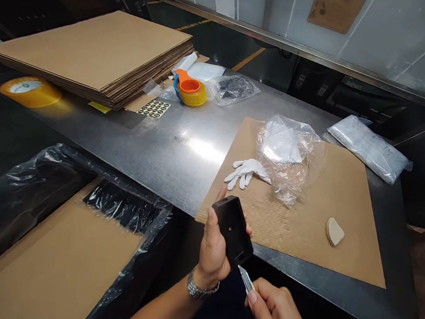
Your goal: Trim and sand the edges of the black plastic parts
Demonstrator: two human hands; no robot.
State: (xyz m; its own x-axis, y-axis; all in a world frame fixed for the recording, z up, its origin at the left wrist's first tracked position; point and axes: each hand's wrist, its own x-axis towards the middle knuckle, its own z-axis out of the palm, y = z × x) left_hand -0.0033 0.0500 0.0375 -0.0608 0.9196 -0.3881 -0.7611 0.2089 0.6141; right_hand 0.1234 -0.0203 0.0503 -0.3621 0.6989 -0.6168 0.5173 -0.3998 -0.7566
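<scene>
My left hand (pixel 214 250), with a metal watch on its wrist, is wrapped round a black rectangular case-like part (pixel 233 229). The part is tilted, its hollow side faces me, and a small hole shows near its middle. My right hand (pixel 276 311) grips a utility knife (pixel 246 279) with its blade out. The blade's tip is at the lower end of the black part; whether it touches, I cannot tell. Just beyond my left hand a white glove (pixel 248 173) lies on a cardboard sheet (pixel 358 203).
Clear plastic bags (pixel 291 157) and a beige block (pixel 335 232) lie on the cardboard. The metal table (pixel 153 149) also bears a wrapped packet (pixel 371 147), a tape dispenser (pixel 191 90), a sticker sheet (pixel 154 109), a tape roll (pixel 31 92) and stacked cardboard (pixel 95 48). A plastic-lined box (pixel 57 245) stands at left.
</scene>
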